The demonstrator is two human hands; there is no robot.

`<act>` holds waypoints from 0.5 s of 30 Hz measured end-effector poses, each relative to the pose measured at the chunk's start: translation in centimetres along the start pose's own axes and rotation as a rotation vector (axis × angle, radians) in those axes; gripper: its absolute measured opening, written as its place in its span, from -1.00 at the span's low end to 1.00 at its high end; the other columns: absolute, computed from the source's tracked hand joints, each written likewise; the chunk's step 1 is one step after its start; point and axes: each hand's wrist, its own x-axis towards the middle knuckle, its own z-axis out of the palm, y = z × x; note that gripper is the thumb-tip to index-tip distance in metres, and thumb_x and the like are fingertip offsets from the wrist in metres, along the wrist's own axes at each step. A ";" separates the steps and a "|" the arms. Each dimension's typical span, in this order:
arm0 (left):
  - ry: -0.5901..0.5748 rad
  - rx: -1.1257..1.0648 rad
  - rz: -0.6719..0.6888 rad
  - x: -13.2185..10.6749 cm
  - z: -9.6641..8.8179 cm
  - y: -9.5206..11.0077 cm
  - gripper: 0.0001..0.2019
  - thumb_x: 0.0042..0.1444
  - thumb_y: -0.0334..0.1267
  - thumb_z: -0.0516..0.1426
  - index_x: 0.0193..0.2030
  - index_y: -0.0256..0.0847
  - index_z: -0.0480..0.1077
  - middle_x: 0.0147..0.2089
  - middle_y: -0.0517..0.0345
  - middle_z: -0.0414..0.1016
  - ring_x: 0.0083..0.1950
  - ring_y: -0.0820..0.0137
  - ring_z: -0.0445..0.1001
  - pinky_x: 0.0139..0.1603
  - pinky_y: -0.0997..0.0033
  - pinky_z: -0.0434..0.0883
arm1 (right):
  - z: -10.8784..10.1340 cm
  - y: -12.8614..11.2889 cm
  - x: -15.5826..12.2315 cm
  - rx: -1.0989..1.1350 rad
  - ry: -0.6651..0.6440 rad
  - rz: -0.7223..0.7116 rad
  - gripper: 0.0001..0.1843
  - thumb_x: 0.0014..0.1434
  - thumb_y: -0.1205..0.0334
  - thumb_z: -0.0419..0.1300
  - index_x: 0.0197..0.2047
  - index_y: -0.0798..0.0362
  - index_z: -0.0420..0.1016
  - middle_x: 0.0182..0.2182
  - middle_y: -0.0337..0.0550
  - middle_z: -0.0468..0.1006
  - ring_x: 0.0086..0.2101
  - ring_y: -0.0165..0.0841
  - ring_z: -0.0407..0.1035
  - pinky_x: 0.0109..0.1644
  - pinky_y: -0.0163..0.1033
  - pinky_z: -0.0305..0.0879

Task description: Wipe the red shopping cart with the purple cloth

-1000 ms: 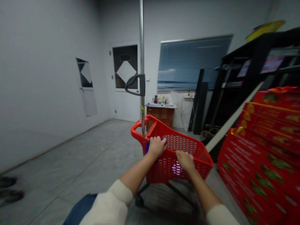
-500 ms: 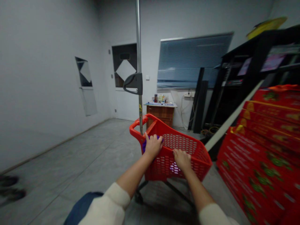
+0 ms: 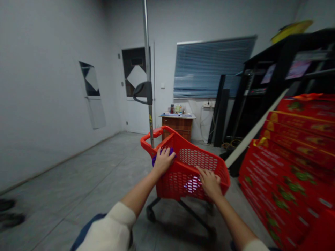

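A red plastic shopping cart with perforated sides stands on dark legs and wheels in front of me. My left hand is closed on a bunched purple cloth, pressing it to the cart's near upper edge close to the handle end. Purple shows on both sides of the fingers. Farther right along the same rim, my right hand grips the edge, its fingers bent over it. A metal pole with a dark grey loop-shaped bracket rises at the handle end.
Stacked red cartons stand close on the right, beside a black shelf rack. Behind the cart is a wooden cabinet with small items on top. Dark shoes show at the lower left.
The cart and pole appear slightly farther left in view. My left hand with the cloth has shifted left along with the cart; my right hand sits slightly farther right and lower on the rim.
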 end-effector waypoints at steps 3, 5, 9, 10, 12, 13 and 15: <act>0.049 -0.035 -0.025 -0.6 2.1 2.1 -0.69 0.31 -0.19 0.01 0.15 0.01 0.38 0.29 -0.08 0.32 0.26 0.13 0.29 0.37 -0.12 0.03 | 0.0 -1.1 0.1 0.031 -0.008 0.042 -0.55 0.40 0.17 -0.14 0.24 -0.27 0.35 0.07 -0.12 0.51 0.04 -0.21 0.29 0.12 0.03 0.04; 0.065 -0.082 -0.009 -0.6 3.6 4.5 -0.70 0.31 -0.17 0.03 0.14 0.02 0.39 0.25 -0.06 0.37 0.23 0.16 0.32 0.37 -0.10 0.07 | -0.1 -1.7 0.3 0.034 -0.011 0.063 -0.56 0.40 0.16 -0.14 0.20 -0.24 0.40 0.07 -0.12 0.52 0.03 -0.21 0.30 0.10 0.02 0.04; 0.104 -0.106 0.034 0.0 5.2 7.1 -0.70 0.31 -0.11 0.04 0.13 0.03 0.38 0.16 -0.01 0.43 0.13 0.20 0.39 0.29 -0.04 0.19 | -0.6 -1.9 0.6 0.012 -0.027 0.061 -0.57 0.41 0.15 -0.16 0.17 -0.18 0.42 0.04 -0.11 0.55 0.00 -0.24 0.31 0.06 -0.05 0.06; 0.097 -0.091 0.060 0.2 5.0 6.8 -0.71 0.31 -0.10 0.04 0.13 0.03 0.38 0.14 0.00 0.44 0.10 0.20 0.40 0.28 -0.03 0.21 | -0.9 -1.8 0.6 0.011 -0.039 0.063 -0.58 0.41 0.15 -0.16 0.17 -0.18 0.42 0.02 -0.11 0.55 0.00 -0.24 0.31 0.05 -0.07 0.06; 0.076 -0.050 0.106 0.6 4.3 4.8 -0.70 0.30 -0.10 0.05 0.12 0.01 0.38 0.11 -0.01 0.44 0.07 0.19 0.41 0.25 0.00 0.23 | -1.2 -1.5 0.8 0.021 -0.064 0.075 -0.59 0.42 0.15 -0.15 0.15 -0.17 0.43 0.01 -0.12 0.56 -0.01 -0.25 0.32 0.03 -0.10 0.07; 0.072 -0.024 0.091 0.8 3.7 3.4 -0.70 0.29 -0.12 0.05 0.12 -0.02 0.39 0.10 -0.02 0.44 0.07 0.19 0.41 0.27 0.00 0.21 | -1.3 -1.5 0.8 0.027 -0.072 0.081 -0.59 0.42 0.15 -0.14 0.14 -0.17 0.44 0.01 -0.13 0.56 -0.01 -0.25 0.33 0.02 -0.11 0.07; 0.072 0.016 0.028 1.1 2.6 0.8 -0.71 0.27 -0.14 0.07 0.10 -0.05 0.40 0.07 -0.05 0.43 0.07 0.17 0.40 0.29 0.00 0.17 | -1.3 -1.4 0.9 0.036 -0.065 0.089 -0.60 0.42 0.15 -0.13 0.11 -0.16 0.46 -0.01 -0.13 0.57 -0.02 -0.26 0.33 0.00 -0.12 0.07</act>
